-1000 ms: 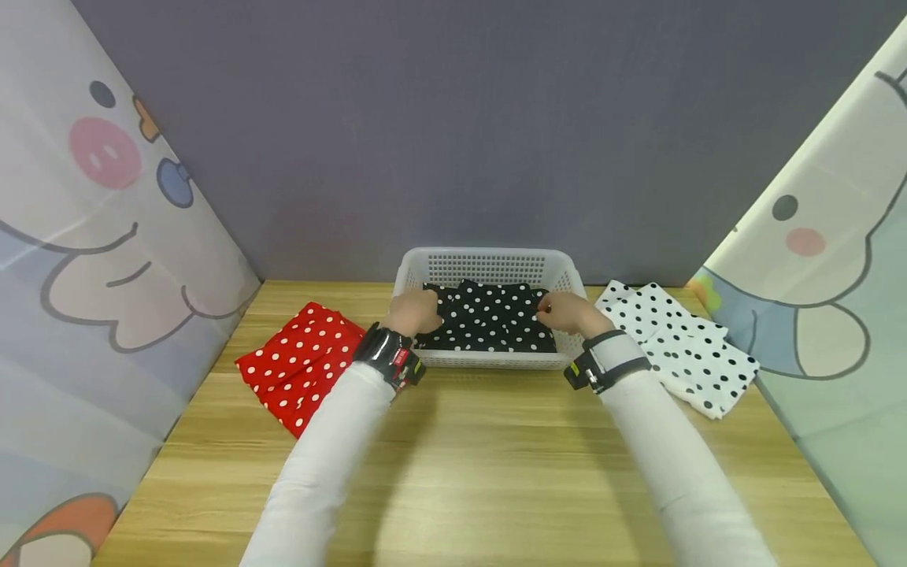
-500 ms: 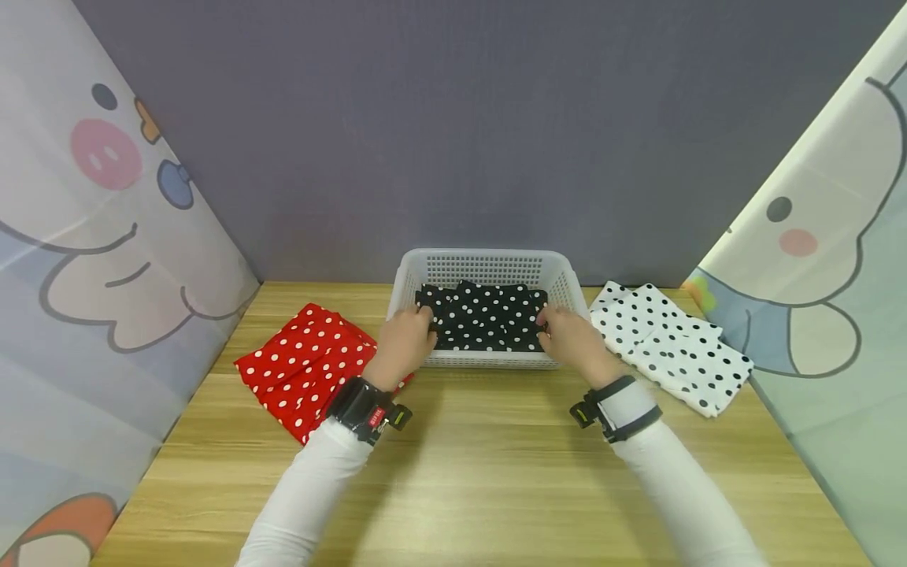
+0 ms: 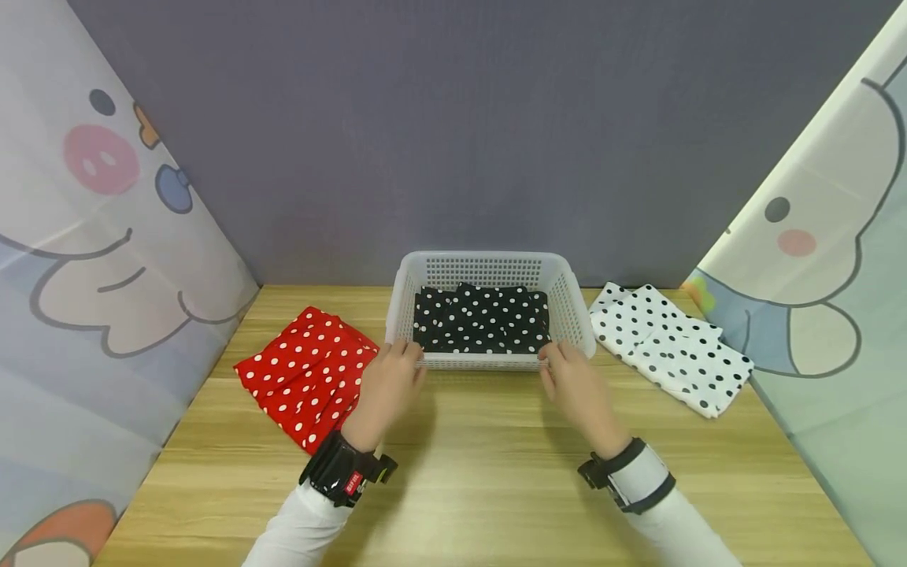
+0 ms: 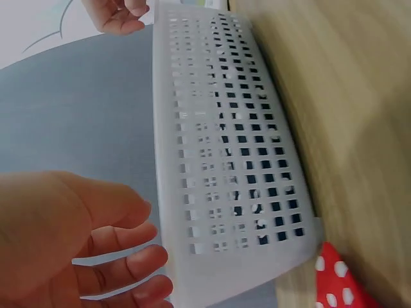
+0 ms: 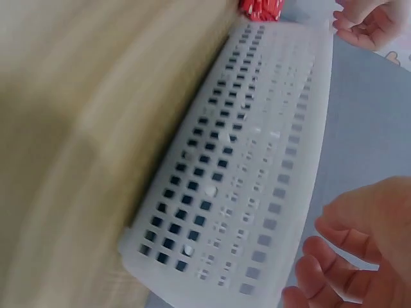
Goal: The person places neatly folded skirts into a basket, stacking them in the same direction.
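Note:
A folded black cloth with white dots [image 3: 485, 319] lies inside a white perforated plastic basket [image 3: 489, 361]. My left hand [image 3: 388, 384] is at the near left corner of the basket, its loosely bent fingers right by the rim. On the opposite side, my right hand [image 3: 575, 386] has its fingertips at the near right rim. Both wrist views show thumb and fingers apart, with nothing between them. Through the holes of the front wall [image 4: 237, 141], the dark cloth shows.
Left of the basket lies a folded red cloth with white dots [image 3: 308, 374], partly behind the left hand. A folded white cloth with black dots [image 3: 673, 346] lies on the right. The wooden table [image 3: 489, 472] meets a grey wall panel [image 3: 489, 142] behind the basket.
Both hands have come up off the black cloth inside the basket and drawn back toward the person, to the near rim. The cloth stays in the basket, lying a little flatter at its sides.

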`<state>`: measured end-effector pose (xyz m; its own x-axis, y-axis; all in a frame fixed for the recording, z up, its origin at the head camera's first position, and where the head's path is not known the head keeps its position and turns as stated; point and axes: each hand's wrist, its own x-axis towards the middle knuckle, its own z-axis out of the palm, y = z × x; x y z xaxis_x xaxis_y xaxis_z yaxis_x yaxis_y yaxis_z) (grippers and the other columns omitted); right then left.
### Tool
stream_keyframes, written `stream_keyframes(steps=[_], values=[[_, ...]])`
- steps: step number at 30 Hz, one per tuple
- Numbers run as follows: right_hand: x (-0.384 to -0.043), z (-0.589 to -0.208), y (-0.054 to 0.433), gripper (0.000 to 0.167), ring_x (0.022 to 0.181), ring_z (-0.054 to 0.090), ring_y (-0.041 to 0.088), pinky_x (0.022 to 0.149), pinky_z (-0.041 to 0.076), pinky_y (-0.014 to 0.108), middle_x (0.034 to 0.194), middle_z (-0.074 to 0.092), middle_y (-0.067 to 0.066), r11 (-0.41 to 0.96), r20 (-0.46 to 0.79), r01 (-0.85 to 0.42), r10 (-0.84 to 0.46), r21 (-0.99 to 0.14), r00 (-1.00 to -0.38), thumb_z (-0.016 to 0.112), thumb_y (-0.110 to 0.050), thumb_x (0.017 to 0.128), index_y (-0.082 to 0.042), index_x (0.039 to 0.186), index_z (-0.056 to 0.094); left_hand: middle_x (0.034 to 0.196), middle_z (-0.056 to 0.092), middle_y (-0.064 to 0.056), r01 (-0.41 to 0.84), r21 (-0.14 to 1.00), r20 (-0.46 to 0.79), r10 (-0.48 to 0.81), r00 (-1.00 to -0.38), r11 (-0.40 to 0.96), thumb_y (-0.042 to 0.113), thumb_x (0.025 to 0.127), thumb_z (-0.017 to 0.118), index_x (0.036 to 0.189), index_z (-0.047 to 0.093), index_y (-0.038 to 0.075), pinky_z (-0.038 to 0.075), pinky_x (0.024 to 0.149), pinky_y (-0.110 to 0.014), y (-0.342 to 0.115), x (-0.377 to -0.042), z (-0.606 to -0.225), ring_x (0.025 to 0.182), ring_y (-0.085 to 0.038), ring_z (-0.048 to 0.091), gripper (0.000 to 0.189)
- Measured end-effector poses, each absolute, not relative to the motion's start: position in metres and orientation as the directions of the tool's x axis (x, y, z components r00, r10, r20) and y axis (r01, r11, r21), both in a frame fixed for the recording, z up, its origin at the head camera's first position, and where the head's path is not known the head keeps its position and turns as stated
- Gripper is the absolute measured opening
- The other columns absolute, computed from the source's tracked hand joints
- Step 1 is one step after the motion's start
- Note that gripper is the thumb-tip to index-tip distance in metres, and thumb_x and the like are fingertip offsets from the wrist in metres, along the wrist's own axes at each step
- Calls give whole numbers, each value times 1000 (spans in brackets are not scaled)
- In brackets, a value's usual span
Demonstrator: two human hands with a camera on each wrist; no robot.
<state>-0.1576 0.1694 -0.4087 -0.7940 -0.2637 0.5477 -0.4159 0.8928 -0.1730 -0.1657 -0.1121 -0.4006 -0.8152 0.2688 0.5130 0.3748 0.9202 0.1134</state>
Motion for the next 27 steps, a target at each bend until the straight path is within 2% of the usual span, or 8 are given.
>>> stream_keyframes(steps=[3, 8, 10, 15, 19, 23, 27], values=[[-147, -416, 169, 14, 64, 52, 19, 49, 42, 27, 79, 55, 6, 893, 524, -408, -259, -191, -812, 64, -5, 77, -6, 90, 59, 72, 55, -7, 379, 110, 519, 272, -811, 919, 10, 72, 68, 76, 58, 5, 41, 44, -32, -116, -156, -408, 63, -25, 53, 11], [-135, -428, 172, 13, 68, 55, 20, 51, 44, 27, 83, 58, 7, 893, 467, -389, -251, -226, -848, 66, -5, 76, -5, 89, 62, 77, 58, -7, 354, 132, 473, 255, -843, 926, 10, 71, 69, 83, 61, 6, 43, 48, -33, -120, -140, -424, 67, -26, 54, 15], [-131, -432, 174, 14, 73, 58, 23, 55, 47, 30, 86, 59, 9, 892, 435, -376, -243, -250, -867, 66, -6, 76, -5, 90, 62, 80, 59, -7, 344, 152, 451, 245, -858, 927, 10, 70, 69, 85, 62, 6, 44, 50, -32, -121, -136, -430, 69, -26, 55, 18], [-122, -443, 180, 20, 87, 60, 29, 68, 52, 40, 96, 60, 12, 881, 380, -360, -233, -308, -895, 67, -10, 77, -4, 96, 63, 77, 58, -6, 343, 193, 447, 229, -865, 919, 9, 69, 69, 81, 61, 7, 43, 48, -30, -123, -127, -442, 67, -24, 55, 14], [-118, -448, 180, 27, 90, 60, 29, 70, 52, 41, 100, 60, 13, 872, 355, -364, -242, -329, -903, 68, -12, 78, -5, 103, 63, 80, 60, -7, 336, 211, 440, 218, -871, 918, 9, 70, 70, 82, 63, 6, 45, 49, -31, -128, -121, -450, 70, -24, 56, 15], [-115, -449, 175, 31, 92, 60, 30, 73, 52, 43, 102, 60, 13, 860, 346, -378, -258, -343, -902, 69, -14, 79, -6, 108, 62, 90, 62, -10, 314, 235, 430, 191, -882, 920, 11, 72, 73, 90, 65, 5, 50, 60, -37, -135, -116, -454, 80, -28, 60, 21], [-114, -450, 167, 39, 91, 60, 29, 75, 52, 42, 102, 60, 13, 837, 365, -428, -301, -341, -881, 70, -15, 78, -5, 114, 60, 99, 62, -15, 296, 252, 435, 166, -885, 921, 10, 72, 74, 97, 66, 3, 50, 71, -43, -146, -113, -458, 89, -32, 60, 27]])
